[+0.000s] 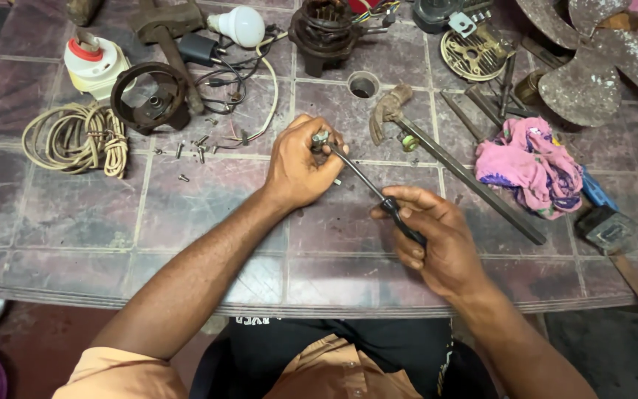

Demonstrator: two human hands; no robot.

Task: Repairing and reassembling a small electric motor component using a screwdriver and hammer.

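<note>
Centre frame: left hand [300, 168] pinches small grey metal fitting [321, 138]; right hand [428, 238] grips black-handled slim screwdriver [369, 189], tip on it. Risk — tip slips w/ sideways push, jabs left fingers [317, 130].

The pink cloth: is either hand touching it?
No: the pink cloth lies apart on the table, right of both hands.

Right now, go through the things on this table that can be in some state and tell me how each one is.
Left hand: closed around a small metal part.
Right hand: gripping the screwdriver, tip at the part.
Hammer: lying flat, untouched.
Cord: coiled and tied.
Bulb: lying on its side, unlit.
Pink cloth: crumpled.
Screws: loose, scattered.
Fan blade: detached, rusty.
</note>
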